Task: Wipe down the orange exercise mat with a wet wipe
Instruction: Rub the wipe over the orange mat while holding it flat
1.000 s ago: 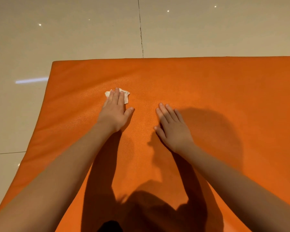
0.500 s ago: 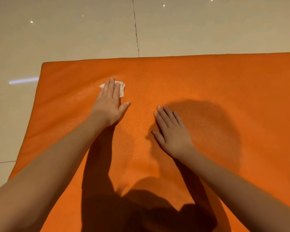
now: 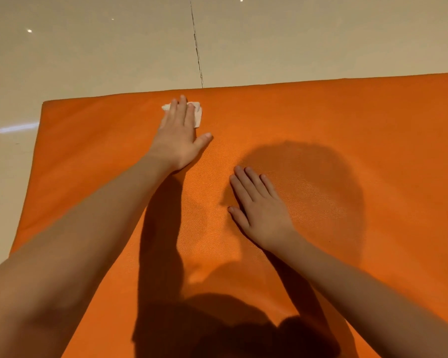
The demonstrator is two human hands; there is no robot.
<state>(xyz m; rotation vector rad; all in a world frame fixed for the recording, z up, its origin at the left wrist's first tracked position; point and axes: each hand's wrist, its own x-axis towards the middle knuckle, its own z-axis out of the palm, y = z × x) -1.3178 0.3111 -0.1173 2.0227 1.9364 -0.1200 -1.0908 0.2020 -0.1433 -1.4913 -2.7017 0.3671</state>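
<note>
Beige tiles (image 3: pixel 88 60) beyond; near the far edge of the orange mat (image 3: pixel 347 120) my left hand (image 3: pixel 177 136) pins the wet wipe (image 3: pixel 197 115) under straight fingers (image 3: pixel 183 105). It's limp, likely to bunch. Right hand (image 3: pixel 260 209) flat, empty.

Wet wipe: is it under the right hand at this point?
No, the wet wipe lies under the fingers of the left hand near the far edge of the mat, while the right hand rests on bare orange.

My left hand (image 3: pixel 177 136) presses the wet wipe (image 3: pixel 197 113) flat near the far edge of the orange mat (image 3: pixel 373 151); my right hand (image 3: pixel 259 205) rests flat beside.
</note>
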